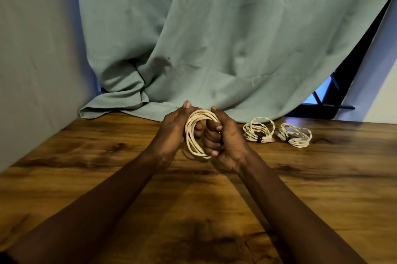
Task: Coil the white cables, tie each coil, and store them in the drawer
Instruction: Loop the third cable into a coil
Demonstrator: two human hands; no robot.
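Both hands hold one white cable coil (194,137) upright above the wooden table (107,156). My left hand (174,128) cups the coil's left side, thumb on top and fingers through the loop. My right hand (223,141) is closed around its right side. To the right, two more white coils lie flat on the table: a nearer tied coil (258,129) with a dark tie on its front edge, and a farther tied coil (294,135), also with a dark tie. No drawer is in view.
A teal cloth (204,38) hangs behind the table and bunches on its back edge. A pale wall (38,49) borders the table's left side. A dark window frame (335,96) shows at the back right.
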